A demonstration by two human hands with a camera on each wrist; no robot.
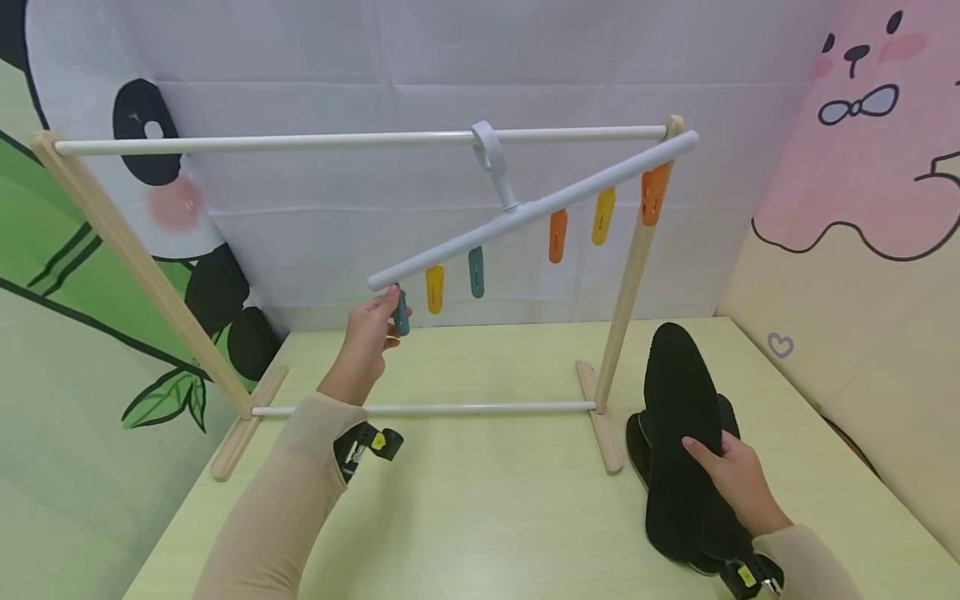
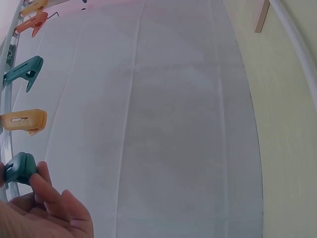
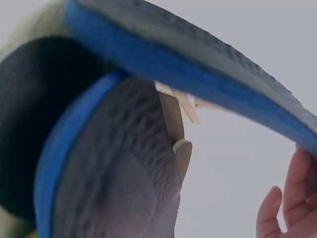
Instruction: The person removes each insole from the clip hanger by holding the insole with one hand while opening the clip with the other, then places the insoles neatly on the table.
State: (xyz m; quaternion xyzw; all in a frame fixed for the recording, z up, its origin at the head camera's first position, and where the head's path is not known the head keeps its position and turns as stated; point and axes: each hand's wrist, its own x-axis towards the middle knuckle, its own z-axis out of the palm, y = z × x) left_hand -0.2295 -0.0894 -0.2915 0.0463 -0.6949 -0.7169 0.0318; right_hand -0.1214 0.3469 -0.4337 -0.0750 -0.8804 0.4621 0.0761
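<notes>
A light grey clip hanger hangs tilted by its hook from the white rail, its left end low. Several teal, yellow and orange clips hang along it. At the low end, my left hand pinches a teal clip, which also appears in the left wrist view between thumb and fingers. On the right, my right hand grips a black insole, thumb on its upper face. More black insoles lie under it. The right wrist view shows blue edges and textured grey undersides.
A wooden stand with leaning posts carries the white upper rail. Its lower white bar crosses above the pale table. Feet stand on both sides. Printed cloth walls enclose the back and sides.
</notes>
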